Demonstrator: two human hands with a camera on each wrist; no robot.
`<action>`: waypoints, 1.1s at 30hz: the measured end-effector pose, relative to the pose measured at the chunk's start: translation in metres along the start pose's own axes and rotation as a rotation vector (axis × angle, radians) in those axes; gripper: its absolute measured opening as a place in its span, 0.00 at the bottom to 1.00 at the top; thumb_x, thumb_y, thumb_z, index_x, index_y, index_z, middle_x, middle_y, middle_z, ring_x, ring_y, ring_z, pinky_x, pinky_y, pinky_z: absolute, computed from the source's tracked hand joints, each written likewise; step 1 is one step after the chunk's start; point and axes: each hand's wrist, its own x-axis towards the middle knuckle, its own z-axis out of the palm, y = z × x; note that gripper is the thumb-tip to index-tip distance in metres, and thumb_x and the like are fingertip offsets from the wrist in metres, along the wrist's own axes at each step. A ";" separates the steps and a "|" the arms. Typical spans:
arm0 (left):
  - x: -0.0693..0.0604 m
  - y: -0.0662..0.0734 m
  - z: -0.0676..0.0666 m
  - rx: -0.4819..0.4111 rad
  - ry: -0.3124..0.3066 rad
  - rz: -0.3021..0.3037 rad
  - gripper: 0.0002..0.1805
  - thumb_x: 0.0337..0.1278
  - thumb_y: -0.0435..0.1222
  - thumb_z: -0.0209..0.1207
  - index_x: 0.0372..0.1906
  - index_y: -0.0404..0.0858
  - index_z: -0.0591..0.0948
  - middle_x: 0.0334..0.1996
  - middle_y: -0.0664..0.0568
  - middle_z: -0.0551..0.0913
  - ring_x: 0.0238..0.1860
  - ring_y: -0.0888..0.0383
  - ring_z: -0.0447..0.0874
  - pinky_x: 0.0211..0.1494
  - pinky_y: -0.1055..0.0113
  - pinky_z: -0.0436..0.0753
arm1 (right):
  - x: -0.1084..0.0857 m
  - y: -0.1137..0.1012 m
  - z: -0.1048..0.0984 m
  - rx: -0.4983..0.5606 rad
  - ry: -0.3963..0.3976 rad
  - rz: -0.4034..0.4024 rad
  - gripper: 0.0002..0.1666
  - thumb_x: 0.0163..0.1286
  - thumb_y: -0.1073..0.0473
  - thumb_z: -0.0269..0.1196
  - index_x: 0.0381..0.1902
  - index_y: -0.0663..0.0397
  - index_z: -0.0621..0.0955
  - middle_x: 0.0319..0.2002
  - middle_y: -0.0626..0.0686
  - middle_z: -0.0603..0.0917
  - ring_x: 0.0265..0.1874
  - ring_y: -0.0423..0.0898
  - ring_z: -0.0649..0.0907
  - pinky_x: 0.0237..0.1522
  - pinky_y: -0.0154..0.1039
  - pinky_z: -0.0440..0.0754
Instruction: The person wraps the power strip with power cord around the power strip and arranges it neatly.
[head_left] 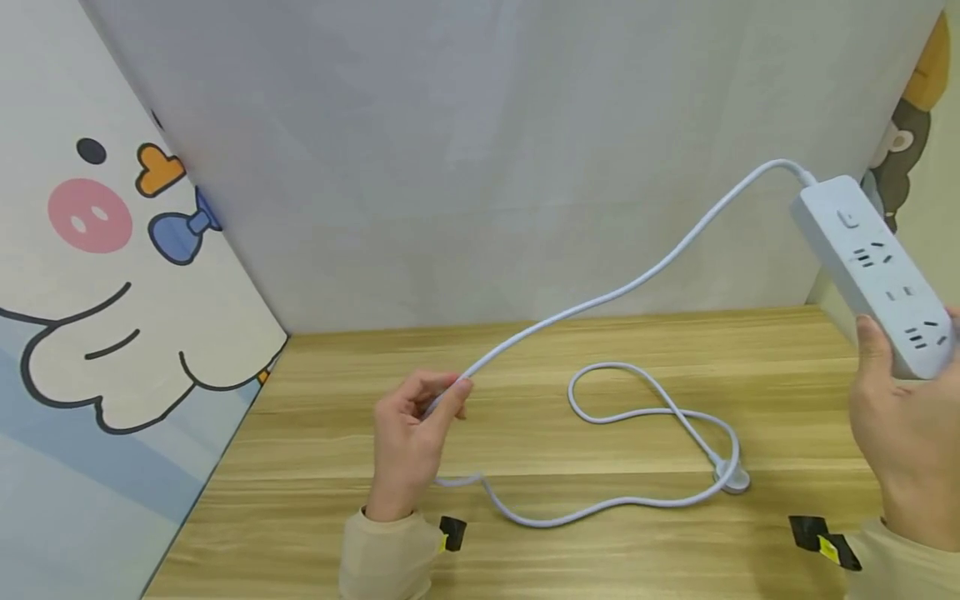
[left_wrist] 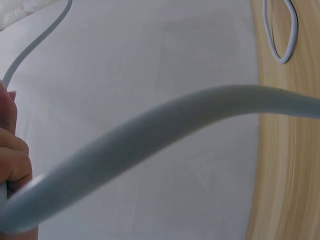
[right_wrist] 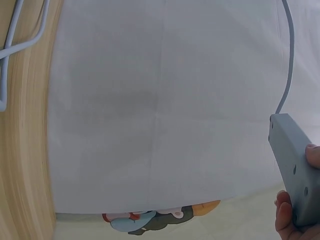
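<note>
A white power strip [head_left: 873,275] is raised at the right, tilted, its sockets and switch facing the head camera. My right hand [head_left: 903,425] grips its lower end, thumb along the near side; the right wrist view shows the strip's underside [right_wrist: 292,160]. From the strip's upper end a white cord [head_left: 622,290] runs down through the air to my left hand [head_left: 412,442], which pinches it between thumb and fingers. Below that hand the cord continues onto the wooden table [head_left: 315,500], loops loosely, and ends at a round plug [head_left: 733,477]. Up close, the cord [left_wrist: 165,127] crosses the left wrist view.
A pale grey cloth wall [head_left: 487,167] stands behind the table's back edge. On the left is a panel with a cartoon duck [head_left: 90,267]; another cartoon panel [head_left: 892,150] stands at the right. Black straps [head_left: 452,533] show at the sleeves.
</note>
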 end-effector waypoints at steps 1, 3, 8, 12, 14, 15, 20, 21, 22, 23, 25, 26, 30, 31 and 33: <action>0.000 0.000 0.000 0.005 0.001 -0.003 0.02 0.63 0.28 0.65 0.37 0.32 0.87 0.22 0.54 0.83 0.20 0.65 0.77 0.20 0.75 0.67 | 0.000 0.000 0.000 -0.006 -0.013 0.006 0.34 0.74 0.42 0.60 0.73 0.45 0.70 0.60 0.59 0.79 0.41 0.17 0.61 0.42 0.23 0.57; 0.000 0.000 0.000 0.011 -0.009 -0.005 0.03 0.65 0.29 0.64 0.36 0.32 0.87 0.21 0.51 0.81 0.17 0.65 0.73 0.18 0.74 0.63 | -0.001 -0.001 0.001 -0.012 -0.033 0.009 0.34 0.74 0.42 0.60 0.72 0.49 0.70 0.57 0.60 0.79 0.40 0.17 0.61 0.41 0.24 0.57; 0.000 -0.001 0.001 0.026 -0.065 0.009 0.06 0.69 0.30 0.61 0.37 0.33 0.87 0.19 0.50 0.78 0.15 0.65 0.67 0.15 0.71 0.57 | -0.002 -0.002 0.003 0.043 -0.017 -0.035 0.33 0.73 0.47 0.62 0.69 0.58 0.73 0.48 0.43 0.79 0.41 0.17 0.63 0.43 0.23 0.58; 0.000 0.000 0.002 -0.010 -0.096 0.000 0.07 0.68 0.31 0.62 0.39 0.33 0.88 0.20 0.54 0.78 0.15 0.66 0.64 0.15 0.70 0.56 | -0.003 -0.002 0.005 0.076 -0.026 -0.017 0.32 0.74 0.49 0.62 0.70 0.56 0.72 0.51 0.39 0.76 0.43 0.18 0.64 0.46 0.22 0.59; 0.000 0.000 0.001 -0.037 -0.135 -0.008 0.08 0.69 0.31 0.62 0.41 0.32 0.89 0.20 0.56 0.78 0.16 0.65 0.65 0.16 0.70 0.58 | -0.004 -0.003 0.005 0.063 -0.047 0.001 0.33 0.74 0.49 0.61 0.72 0.54 0.70 0.55 0.51 0.80 0.45 0.20 0.65 0.47 0.22 0.59; -0.001 0.001 0.000 -0.059 -0.163 -0.013 0.08 0.69 0.31 0.61 0.41 0.32 0.89 0.19 0.56 0.78 0.16 0.65 0.64 0.16 0.69 0.58 | -0.004 -0.004 0.006 0.058 -0.056 0.011 0.33 0.75 0.49 0.61 0.72 0.54 0.70 0.59 0.58 0.79 0.46 0.21 0.65 0.47 0.22 0.60; -0.003 0.004 -0.005 -0.190 -0.353 0.039 0.09 0.69 0.26 0.58 0.39 0.26 0.88 0.14 0.48 0.74 0.14 0.62 0.60 0.14 0.69 0.58 | -0.006 -0.005 0.008 0.045 -0.057 0.037 0.34 0.74 0.48 0.61 0.72 0.58 0.70 0.62 0.65 0.77 0.44 0.21 0.64 0.45 0.23 0.60; -0.003 0.005 -0.005 -0.222 -0.409 0.052 0.09 0.68 0.24 0.58 0.38 0.25 0.88 0.14 0.47 0.73 0.14 0.61 0.60 0.14 0.70 0.58 | -0.006 -0.005 0.009 0.048 -0.047 0.035 0.34 0.74 0.49 0.62 0.71 0.60 0.70 0.60 0.65 0.77 0.42 0.21 0.63 0.44 0.24 0.59; -0.004 0.005 -0.006 -0.246 -0.467 0.059 0.08 0.67 0.23 0.58 0.38 0.24 0.87 0.14 0.45 0.72 0.14 0.60 0.61 0.14 0.70 0.59 | -0.006 -0.004 0.010 0.046 -0.039 0.027 0.34 0.74 0.49 0.62 0.70 0.61 0.71 0.59 0.66 0.77 0.42 0.21 0.63 0.43 0.24 0.59; -0.005 0.006 -0.006 -0.268 -0.527 0.047 0.07 0.65 0.23 0.59 0.38 0.23 0.87 0.14 0.43 0.72 0.14 0.60 0.62 0.14 0.71 0.60 | -0.006 -0.004 0.011 0.043 -0.033 0.016 0.34 0.73 0.49 0.62 0.70 0.63 0.71 0.59 0.67 0.77 0.42 0.22 0.62 0.43 0.25 0.59; -0.006 0.008 -0.006 -0.286 -0.648 0.019 0.07 0.64 0.23 0.60 0.37 0.23 0.87 0.14 0.42 0.73 0.15 0.61 0.64 0.16 0.73 0.62 | -0.007 -0.003 0.012 0.041 -0.015 -0.002 0.34 0.73 0.50 0.63 0.68 0.66 0.72 0.57 0.69 0.77 0.42 0.22 0.61 0.42 0.26 0.58; -0.006 0.008 -0.006 -0.285 -0.705 -0.006 0.06 0.64 0.24 0.61 0.38 0.24 0.88 0.14 0.41 0.73 0.16 0.62 0.65 0.16 0.74 0.63 | -0.007 -0.003 0.013 0.038 -0.009 -0.013 0.35 0.72 0.50 0.63 0.68 0.67 0.72 0.56 0.70 0.77 0.42 0.23 0.60 0.42 0.26 0.58; -0.007 0.009 -0.007 -0.276 -0.852 -0.089 0.07 0.65 0.27 0.62 0.41 0.25 0.88 0.17 0.37 0.77 0.19 0.66 0.71 0.19 0.75 0.65 | -0.009 -0.003 0.014 0.048 0.001 -0.011 0.34 0.73 0.48 0.63 0.68 0.65 0.73 0.56 0.66 0.79 0.43 0.22 0.61 0.43 0.26 0.58; -0.007 0.009 -0.007 -0.280 -0.877 -0.107 0.08 0.65 0.27 0.62 0.43 0.25 0.88 0.18 0.35 0.78 0.19 0.66 0.70 0.18 0.75 0.64 | -0.009 -0.003 0.014 0.056 0.003 -0.005 0.34 0.73 0.48 0.63 0.68 0.63 0.73 0.55 0.62 0.79 0.42 0.21 0.61 0.42 0.26 0.58; -0.007 0.009 -0.008 -0.291 -0.915 -0.125 0.10 0.67 0.27 0.61 0.48 0.25 0.87 0.20 0.33 0.79 0.18 0.66 0.69 0.17 0.74 0.62 | -0.009 -0.003 0.014 0.070 0.006 0.015 0.33 0.73 0.46 0.62 0.69 0.59 0.73 0.51 0.46 0.78 0.41 0.21 0.63 0.41 0.25 0.59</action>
